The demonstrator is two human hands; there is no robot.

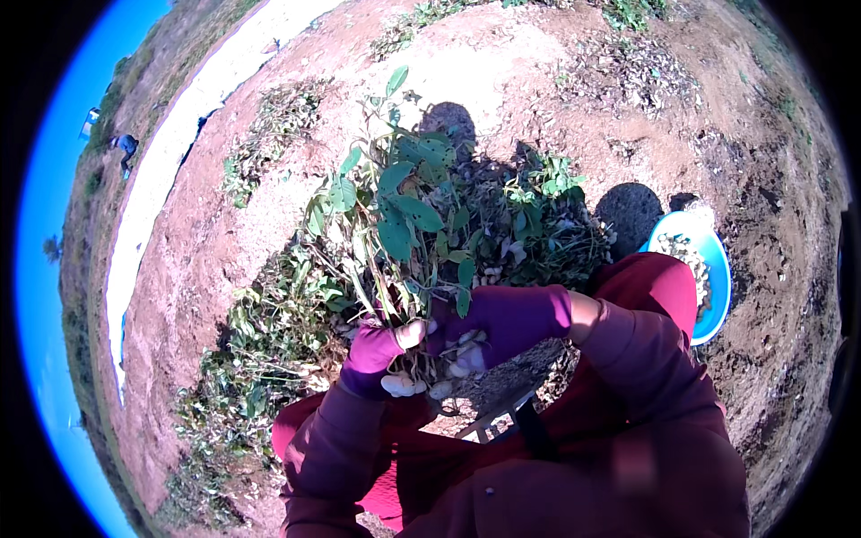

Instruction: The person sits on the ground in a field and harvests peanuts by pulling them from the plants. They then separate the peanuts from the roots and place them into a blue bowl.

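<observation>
In front of my lap a leafy peanut plant (410,208) is held with its stems up and its roots down. My left hand (373,350), in a purple glove, grips the plant at the base of its stems. Pale peanut pods (401,385) hang from the roots below that hand. My right hand (501,323), also in a purple glove, reaches in from the right and is closed around more peanut pods (469,356) at the root end. Its fingertips are partly hidden by the plant and the pods.
A blue basin (720,282) with peanut pods inside stands beside my right knee. Heaped peanut plants (276,329) lie ahead and to the left on brown soil (195,269). A long white sheet (158,181) stretches along the far left, where another person (126,149) bends over.
</observation>
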